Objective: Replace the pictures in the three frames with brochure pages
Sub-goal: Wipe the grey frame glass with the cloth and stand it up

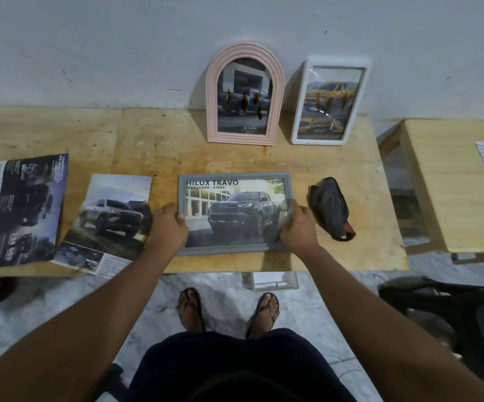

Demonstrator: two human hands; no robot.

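The grey frame [235, 176] lies flat on the wooden table [148, 134], near its front edge and straight ahead of the person, with a brochure page [235, 216] showing a dark pickup under the heading "HILUX TRAVO" behind its glass. Both hands grasp it by the short sides: the left hand [169, 227] is curled round the left rim, its fingertips [182, 218] lapping onto the face of the glass, and the right hand [298, 227] is curled round the right rim in the same way. The frame sits between the two hands, and whether it is lifted off the wood or resting on it cannot be told. Behind it two other frames lean upright against the wall, a pink arched frame [245, 94] holding a page with a dark truck and, just to its right, a white frame [330, 101] holding a page with a yellow truck. Left of the left hand lie two loose brochure sheets – a silver-truck sheet [113, 221] close by the wrist and a darker folded sheet [20, 213] farther out. A black cloth [329, 207] with a red corner lies just right of the right hand.
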